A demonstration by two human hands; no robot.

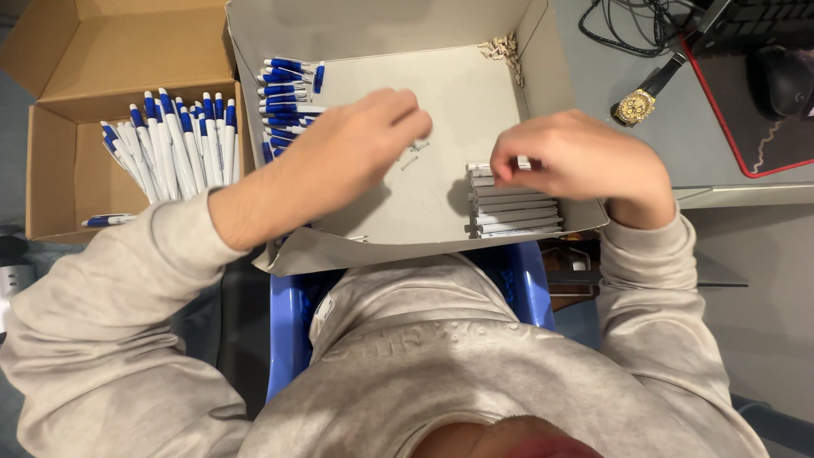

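Observation:
A grey open cardboard box (449, 93) rests in front of me. My left hand (365, 136) reaches into it with fingers curled, hovering over small loose white parts (415, 153) beside a stack of blue-and-white pens (284, 106) along the box's left wall. My right hand (568, 157) pinches the top of a stack of white pen barrels (513, 212) at the box's lower right. Whether the left hand holds anything cannot be seen.
A brown cardboard box (51, 161) at left holds several more blue-and-white pens (174, 144). A gold wristwatch (636, 103), black cables (632, 21), a mouse (780, 78) and a red-edged mat (721, 127) lie on the grey desk at right. A blue chair (288, 331) is below.

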